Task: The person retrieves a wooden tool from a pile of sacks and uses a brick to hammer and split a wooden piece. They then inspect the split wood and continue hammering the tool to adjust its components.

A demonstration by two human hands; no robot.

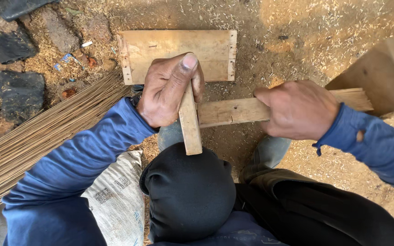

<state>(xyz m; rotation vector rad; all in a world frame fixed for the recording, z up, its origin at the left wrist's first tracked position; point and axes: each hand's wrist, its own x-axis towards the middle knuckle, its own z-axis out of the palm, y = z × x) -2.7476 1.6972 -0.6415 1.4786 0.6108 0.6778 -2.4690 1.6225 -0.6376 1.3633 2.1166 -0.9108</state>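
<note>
A person in a blue long-sleeved top crouches over sandy ground (pixel 297 36) strewn with husks and straw, working two pieces of timber together. The left hand (pixel 169 91) is wrapped around the top of a short wooden slat (pixel 190 123), its grip closed on the wood with the thumb stretched up along the front; the slat stands nearly upright in the view, its lower end just above a dark knee (pixel 188 191). The right hand (pixel 299 109) is clenched over a longer wooden bar (pixel 231 110) that runs across from the slat toward the right, its grip pressed tight around the wood. The bar's left end meets the slat's side, and its far end reaches a slanted wooden block (pixel 379 75) at the right edge. Just beyond the left hand lies a flat wooden board (pixel 178 45) with narrow strips along its two short sides, resting on the ground. To the left, a bundle of thin brown sticks (pixel 37 136) fans out beneath the left sleeve, beside dark stones (pixel 19 91). A printed woven sack (pixel 117 196) lies by the person's left leg.
</note>
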